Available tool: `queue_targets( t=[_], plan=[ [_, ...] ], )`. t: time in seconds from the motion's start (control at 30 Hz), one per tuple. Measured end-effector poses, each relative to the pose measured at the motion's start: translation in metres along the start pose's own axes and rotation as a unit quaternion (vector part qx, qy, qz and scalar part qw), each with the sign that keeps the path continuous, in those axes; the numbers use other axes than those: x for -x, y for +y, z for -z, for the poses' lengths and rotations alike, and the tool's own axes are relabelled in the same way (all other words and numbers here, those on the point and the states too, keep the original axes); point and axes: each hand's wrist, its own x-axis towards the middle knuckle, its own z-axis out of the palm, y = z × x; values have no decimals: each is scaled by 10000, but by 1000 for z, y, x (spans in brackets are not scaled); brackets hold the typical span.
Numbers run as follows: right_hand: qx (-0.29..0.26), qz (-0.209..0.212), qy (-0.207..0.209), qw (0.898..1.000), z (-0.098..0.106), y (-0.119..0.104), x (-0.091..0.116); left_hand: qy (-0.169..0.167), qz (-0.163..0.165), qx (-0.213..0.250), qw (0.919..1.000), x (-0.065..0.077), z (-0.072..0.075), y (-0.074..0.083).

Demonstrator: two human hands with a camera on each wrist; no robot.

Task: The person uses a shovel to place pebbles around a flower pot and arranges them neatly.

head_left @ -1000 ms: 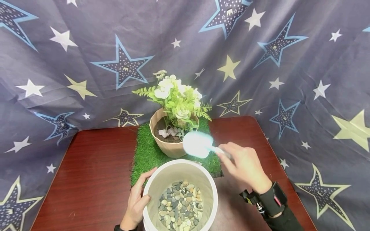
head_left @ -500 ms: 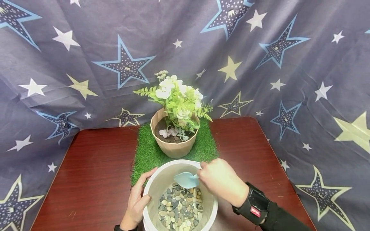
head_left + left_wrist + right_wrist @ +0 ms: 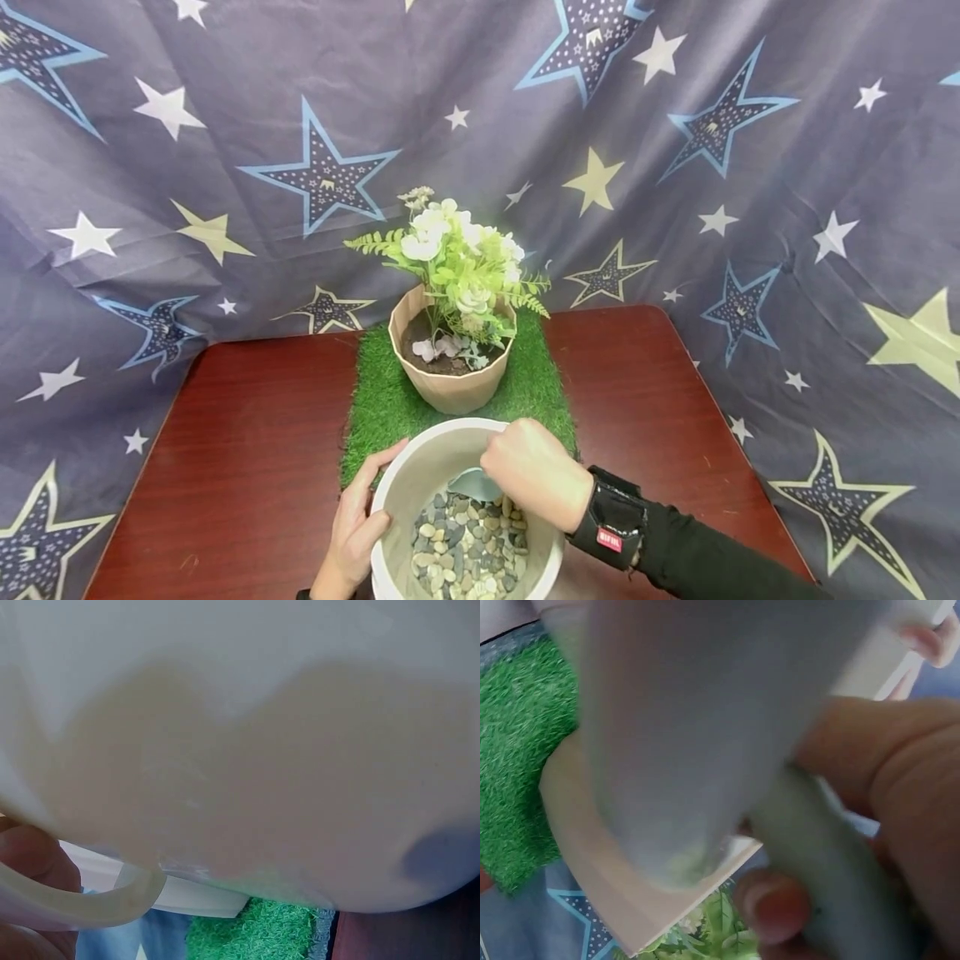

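Inside the bucket (image 3: 423,467): grey, tan and cream pebbles (image 3: 465,546) cover the visible bottom; the blue-grey scoop (image 3: 474,485) is at their far edge, its blade below the rim.
Right hand (image 3: 534,468): above the bucket's far-right rim, grasping the scoop by its handle (image 3: 817,862) — the right wrist view shows thumb and fingers on either side of it.
Scoop's long axis: slopes down and leftward from that far-right rim, the tip facing the bucket's left wall; most of the handle is hidden behind the hand in the head view.
Pebbles from the scoop: below the blade and toward the person's side of the bucket — the relation that seems to matter most now. Whether the blade's edge touches them or sits just above, I cannot tell.
Nearer hand: the right, to both scoop and pebbles; the left keeps to the outside of the bucket.
Left hand (image 3: 351,523): at the bucket's left side, thumb by the rim and fingers along the outer wall, grasping the bucket, apparently to steady it.
Beyond the bucket: a flower pot (image 3: 450,392) with white flowers (image 3: 431,229) stands upright on a green mat (image 3: 375,417), near the far rim.
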Motion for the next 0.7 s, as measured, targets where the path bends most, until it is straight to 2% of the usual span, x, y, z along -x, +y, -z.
queue_targets(
  t=[0.17, 0.4, 0.6, 0.7],
  plan=[
    [52, 320, -115, 9994, -6, 0, -5, -3, 14, 52, 10000, -1, 0, 1],
    [323, 827, -42, 9960, -25, -18, -5, 54, -48, -75, 9999, -1, -1, 2],
    [227, 715, 178, 9970, -37, -23, -3, 32, -141, -40, 9999, -1, 0, 2],
    [117, 674, 39, 9976, -37, -24, -1, 14, -137, -63, 9999, -1, 1, 3]
  ],
)
